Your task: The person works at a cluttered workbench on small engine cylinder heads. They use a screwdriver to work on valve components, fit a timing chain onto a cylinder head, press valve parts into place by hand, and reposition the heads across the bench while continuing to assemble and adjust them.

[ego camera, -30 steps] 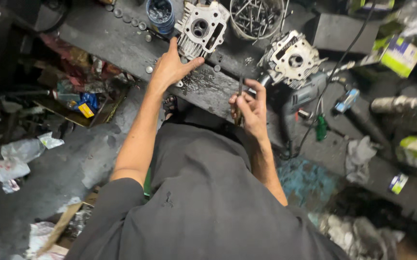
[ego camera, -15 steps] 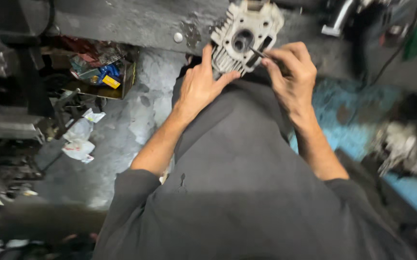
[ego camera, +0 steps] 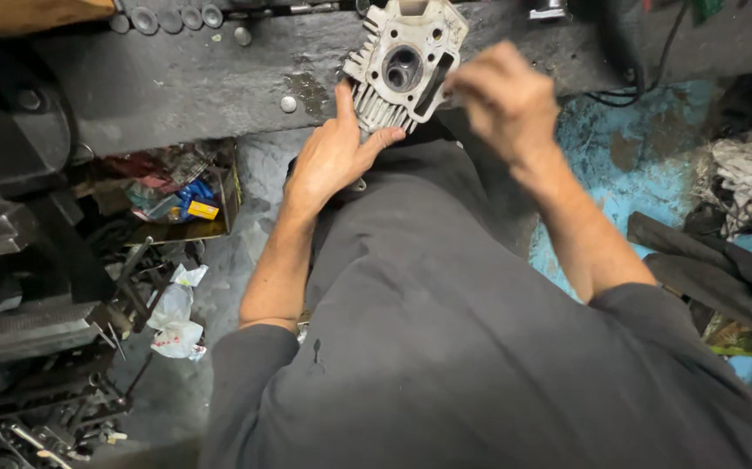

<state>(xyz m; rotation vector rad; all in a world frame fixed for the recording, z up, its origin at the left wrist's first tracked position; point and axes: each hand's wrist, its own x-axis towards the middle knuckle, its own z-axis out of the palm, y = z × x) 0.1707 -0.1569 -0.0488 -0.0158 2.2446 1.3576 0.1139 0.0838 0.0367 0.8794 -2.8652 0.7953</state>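
A grey metal cylinder head (ego camera: 404,62) with cooling fins lies tilted at the front edge of a dark workbench (ego camera: 176,82). My left hand (ego camera: 333,155) grips its lower finned side, thumb up along the left edge. My right hand (ego camera: 502,97) is blurred, its fingers bunched at the head's right edge. It pinches a thin dark tool that barely shows at the fingertips. Both forearms reach out from my dark grey garment (ego camera: 445,347).
Round washers (ego camera: 161,17) line the bench's far edge. Below the bench stands an open box with blue and yellow items (ego camera: 187,205). Crumpled white rags (ego camera: 173,314) and metal parts lie at lower left. A blue floor patch (ego camera: 619,143), a black cable (ego camera: 654,74) and grey rags (ego camera: 751,181) are on the right.
The view has swung down and left. The cylinder head, which stood farther back on the bench, has come to its front edge under my left hand. My right hand has moved up to its right edge.
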